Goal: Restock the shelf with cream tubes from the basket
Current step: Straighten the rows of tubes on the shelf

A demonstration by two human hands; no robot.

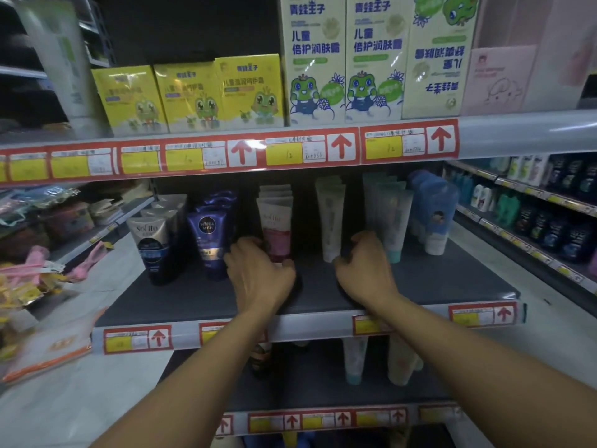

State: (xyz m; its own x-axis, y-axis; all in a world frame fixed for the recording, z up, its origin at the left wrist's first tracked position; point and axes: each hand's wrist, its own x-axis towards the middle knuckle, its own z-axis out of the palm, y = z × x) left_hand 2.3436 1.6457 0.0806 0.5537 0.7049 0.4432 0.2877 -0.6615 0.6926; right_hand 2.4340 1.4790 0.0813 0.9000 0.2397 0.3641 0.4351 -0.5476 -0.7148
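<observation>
Both hands reach onto the shelf, the left hand curled around the pink-and-white Sofito tube, the right hand curled beside it, grip unclear; seat each tube upright, label forward.

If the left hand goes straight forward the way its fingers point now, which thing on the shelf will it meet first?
Most likely the pink and white tube at the front of its row: the left hand points up and back toward its lower end, and the fingertips seem already at it. Depth is unclear, so contact is not certain.
</observation>
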